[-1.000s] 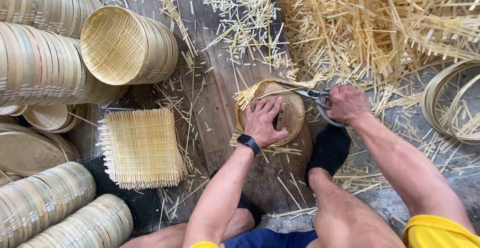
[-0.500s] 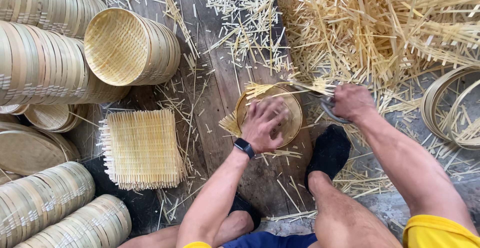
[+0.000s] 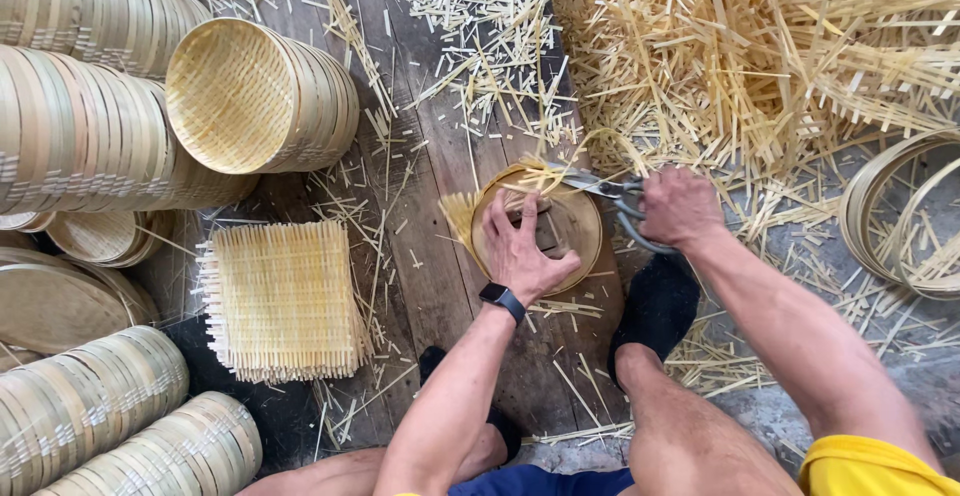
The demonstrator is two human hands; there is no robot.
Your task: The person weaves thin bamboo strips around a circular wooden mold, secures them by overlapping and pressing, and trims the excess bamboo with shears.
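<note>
A round bamboo tray [image 3: 560, 231] is pressed flat against the wooden floor [image 3: 440, 146] by the left hand [image 3: 522, 246], its fingers spread wide over the woven face, a dark watch [image 3: 503, 302] worn at the wrist. Metal shears [image 3: 610, 196] are gripped in the right hand [image 3: 680, 206], the grip closed around the handles just beside the tray's right rim, while the blades are laid across the tray's upper edge, where loose strip ends jut out. The tray is seen near the middle of the floor planks, just ahead of a foot in a black sock [image 3: 655, 306]. A square stack of woven bamboo mats [image 3: 282, 299] is set well apart to the left. Rows of finished round baskets [image 3: 250, 96] are piled along the floor's left edge and lower left corner. A heap of cut bamboo strips [image 3: 760, 56] is spread over the upper right corner, and bent bamboo hoops [image 3: 900, 216] are lying at the right edge.
</note>
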